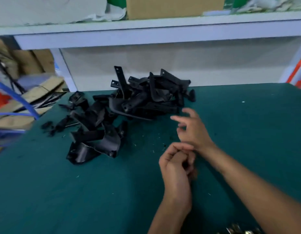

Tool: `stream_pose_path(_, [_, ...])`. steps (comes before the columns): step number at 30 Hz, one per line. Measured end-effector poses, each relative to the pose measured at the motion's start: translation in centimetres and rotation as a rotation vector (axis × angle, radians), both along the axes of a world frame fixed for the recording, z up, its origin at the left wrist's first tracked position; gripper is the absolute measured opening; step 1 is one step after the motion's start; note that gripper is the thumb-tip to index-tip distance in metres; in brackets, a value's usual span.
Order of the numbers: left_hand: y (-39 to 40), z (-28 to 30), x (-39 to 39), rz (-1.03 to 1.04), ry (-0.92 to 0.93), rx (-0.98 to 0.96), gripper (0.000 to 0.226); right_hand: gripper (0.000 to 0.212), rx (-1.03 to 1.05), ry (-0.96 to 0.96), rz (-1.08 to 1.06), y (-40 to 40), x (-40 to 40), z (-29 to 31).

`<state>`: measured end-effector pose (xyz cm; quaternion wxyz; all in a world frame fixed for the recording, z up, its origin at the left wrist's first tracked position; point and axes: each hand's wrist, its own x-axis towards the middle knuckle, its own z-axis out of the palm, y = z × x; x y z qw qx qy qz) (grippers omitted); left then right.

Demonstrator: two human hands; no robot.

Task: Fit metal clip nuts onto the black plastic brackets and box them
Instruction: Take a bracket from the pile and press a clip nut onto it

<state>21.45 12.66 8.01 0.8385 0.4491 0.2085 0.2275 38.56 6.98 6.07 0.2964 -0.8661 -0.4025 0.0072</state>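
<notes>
Between brackets, your right hand point(192, 127) reached loose-fingered, grip empty, toward the heap of black plastic brackets point(129, 105) at centre frame, your curled left hand's point(176, 164) contents indiscernible; next, pick one.

The scene is dim and cool, with a bluish-green cast over everything. Light is soft and even, seeming to fall from above; the white shelf point(163, 29) across the top is the brightest band, though not blown out. Shadows are faint and diffuse, only a slight darkening on the green table point(78, 191) under the forearms. Motion blur smears the whole frame: the right hand point(192, 127) has ghosted fingers, the left hand point(176, 162) is soft-edged, and the black brackets point(129, 102) merge into a mass with little detail and weak sheen. Wide-angle distortion bows the shelf and table edge, and the clutter at the left border is streaked.
</notes>
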Motion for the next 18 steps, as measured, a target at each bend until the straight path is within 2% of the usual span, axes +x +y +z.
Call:
stream_pose_path(2, [-2.9,-1.6,1.9,-0.017,0.064,-0.038,0.036,0.049,0.009,-0.010,-0.107,3.8,2.6,-0.3])
stream_pose_path(4, [-3.5,-2.7,2.9,-0.051,0.051,-0.089,0.034,0.043,-0.138,-0.063,-0.068,6.2,3.5,0.0])
stream_pose_path(6, [-2.1,-3.2,3.2,-0.010,0.039,-0.171,0.033,0.026,-0.296,-0.143,-0.001,7.0,2.9,-1.1])
stream_pose_path(9, [-2.4,-2.9,3.0,-0.017,-0.024,-0.258,0.029,0.007,-0.276,-0.237,-0.094,6.8,3.0,0.4])
stream_pose_path(12, [-1.9,-2.8,2.8,0.028,-0.104,-0.443,0.020,0.031,-0.193,-0.412,-0.142,5.0,1.7,1.9])
stream_pose_path(15, [-1.4,-3.0,2.9,0.037,-0.224,-0.679,0.013,0.041,-0.014,-0.460,-0.205,2.1,-0.2,4.4])
stream_pose_path(18, [-0.9,-3.0,3.2,0.065,-0.259,-0.647,0.036,0.044,0.168,-0.362,-0.211,-1.7,-2.4,5.8])
